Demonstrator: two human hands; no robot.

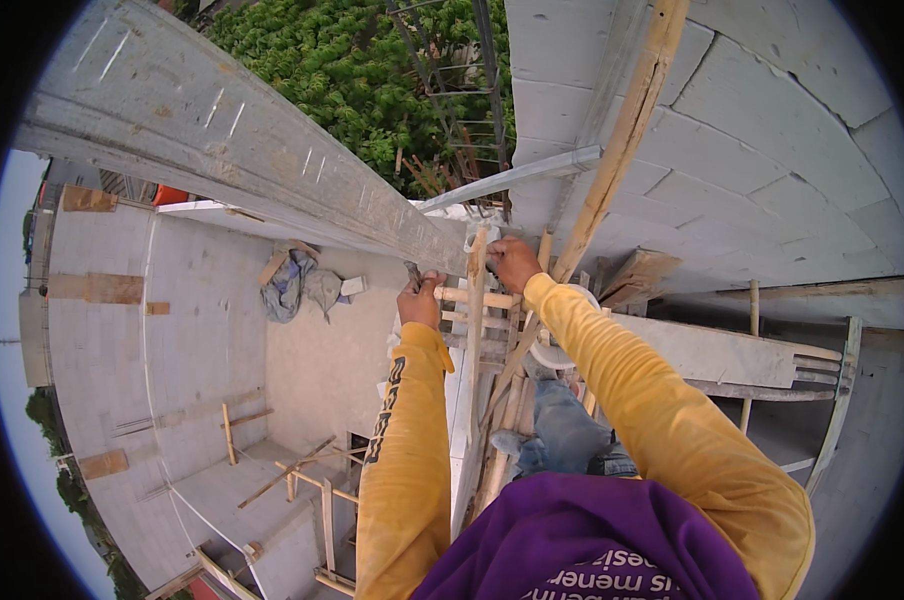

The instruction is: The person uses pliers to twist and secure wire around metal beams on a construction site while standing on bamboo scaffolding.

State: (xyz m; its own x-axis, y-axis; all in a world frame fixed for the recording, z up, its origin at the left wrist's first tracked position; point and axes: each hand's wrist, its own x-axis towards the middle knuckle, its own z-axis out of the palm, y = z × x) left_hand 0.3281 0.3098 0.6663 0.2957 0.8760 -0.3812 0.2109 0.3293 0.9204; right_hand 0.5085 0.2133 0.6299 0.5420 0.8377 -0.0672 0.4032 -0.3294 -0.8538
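Observation:
My left hand [419, 300] is closed around a small dark tool [412, 271] that sticks up from the fist, just left of a horizontal wooden rung [490, 298]. My right hand [513, 262] grips the top of an upright wooden slat [475, 340], fingers curled against it. Both hands sit close together under the end of a long grey concrete beam [252, 150]. My yellow sleeves reach up from the lower edge. What lies between my right fingers and the slat is too small to tell.
A slanting wooden pole [622, 130] leans on the grey block wall [772, 150]. A white bucket [555, 354] and a grey plank [712, 350] lie by my right arm. Far below left are a concrete terrace [202, 330], a cloth pile [297, 282], timber props and trees [362, 60].

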